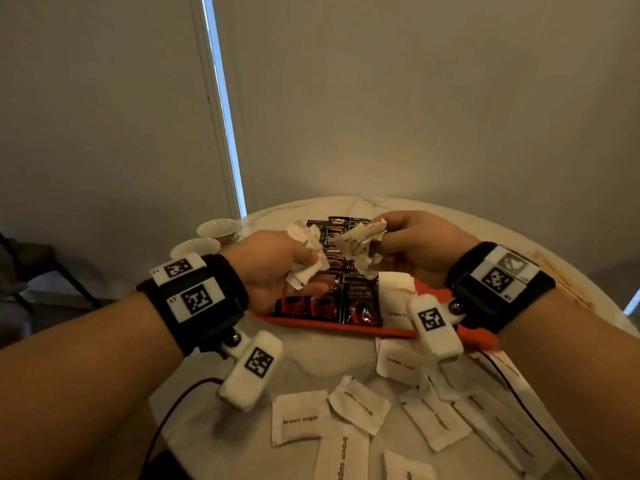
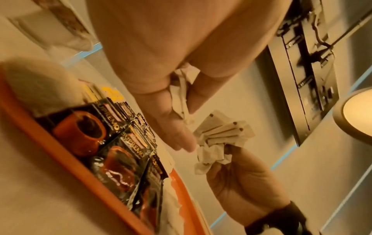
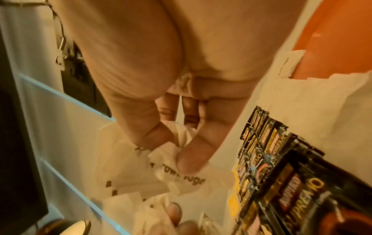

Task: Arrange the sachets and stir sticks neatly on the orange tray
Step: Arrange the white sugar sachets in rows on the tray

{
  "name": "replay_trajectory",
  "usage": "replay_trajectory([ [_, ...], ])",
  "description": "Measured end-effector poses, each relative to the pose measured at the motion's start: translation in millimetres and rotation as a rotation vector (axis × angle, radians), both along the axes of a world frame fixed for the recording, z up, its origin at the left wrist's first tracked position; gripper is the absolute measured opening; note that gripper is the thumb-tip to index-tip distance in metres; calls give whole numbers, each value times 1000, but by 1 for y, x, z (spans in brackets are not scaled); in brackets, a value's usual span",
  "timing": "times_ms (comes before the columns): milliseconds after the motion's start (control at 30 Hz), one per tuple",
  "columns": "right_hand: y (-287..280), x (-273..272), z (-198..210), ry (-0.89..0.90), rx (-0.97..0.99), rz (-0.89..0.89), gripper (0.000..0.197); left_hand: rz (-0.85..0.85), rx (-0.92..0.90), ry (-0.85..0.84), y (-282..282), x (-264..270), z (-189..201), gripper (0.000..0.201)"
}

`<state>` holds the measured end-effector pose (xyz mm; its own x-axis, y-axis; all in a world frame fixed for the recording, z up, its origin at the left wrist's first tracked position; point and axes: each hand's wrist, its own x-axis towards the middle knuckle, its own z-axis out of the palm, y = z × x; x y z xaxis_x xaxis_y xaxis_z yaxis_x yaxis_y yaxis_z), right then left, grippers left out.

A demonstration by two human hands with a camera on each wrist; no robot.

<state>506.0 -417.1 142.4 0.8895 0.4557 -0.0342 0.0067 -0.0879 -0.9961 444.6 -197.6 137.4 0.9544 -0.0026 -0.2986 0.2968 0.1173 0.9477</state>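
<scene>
Both hands are raised over the orange tray (image 1: 332, 324). My left hand (image 1: 304, 271) grips a small bunch of white brown sugar sachets (image 1: 306, 252); the left wrist view shows them crumpled in its curled fingers (image 2: 181, 98). My right hand (image 1: 377, 251) pinches a fanned bunch of white sachets (image 1: 360, 242), also visible as a fan of sachets (image 2: 223, 133) and under the thumb as sachets (image 3: 181, 176). Black coffee sachets (image 1: 346, 296) lie in rows on the tray, with white sachets (image 1: 394, 292) beside them. More brown sugar sachets (image 1: 299, 417) lie loose on the table in front.
Two pale cups (image 1: 218, 230) stand at the back left of the round marble table (image 1: 346, 206). Long white paper-wrapped pieces (image 1: 498, 427), perhaps stir sticks, lie at the front right. A dark cable (image 1: 173, 403) hangs off the table's left front edge.
</scene>
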Motion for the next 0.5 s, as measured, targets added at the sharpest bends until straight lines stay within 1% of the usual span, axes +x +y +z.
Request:
replay_trajectory([
  [67, 3, 8, -4, 20, 40, -42, 32, 18, -72, -14, -10, 10, 0, 36],
  [167, 9, 19, -11, 78, 68, -125, 34, -61, -144, -34, -31, 22, 0, 38],
  [233, 10, 26, -13, 93, 86, -197, 30, -65, -175, -52, -42, 33, -2, 41],
  [300, 10, 30, -14, 80, 99, -238, 23, -80, -218, -60, -48, 45, -4, 41],
  [333, 10, 31, -15, 71, 104, -246, 22, -100, -230, -66, -50, 50, -5, 39],
  [400, 12, 34, -17, 33, 104, -248, 19, -132, -219, -84, -53, 61, -6, 34],
  [467, 11, 36, -19, -30, 87, -234, 16, -99, -214, -115, -53, 73, -9, 35],
  [500, 11, 37, -19, -61, 71, -219, 17, -77, -217, -130, -53, 78, -10, 31],
])
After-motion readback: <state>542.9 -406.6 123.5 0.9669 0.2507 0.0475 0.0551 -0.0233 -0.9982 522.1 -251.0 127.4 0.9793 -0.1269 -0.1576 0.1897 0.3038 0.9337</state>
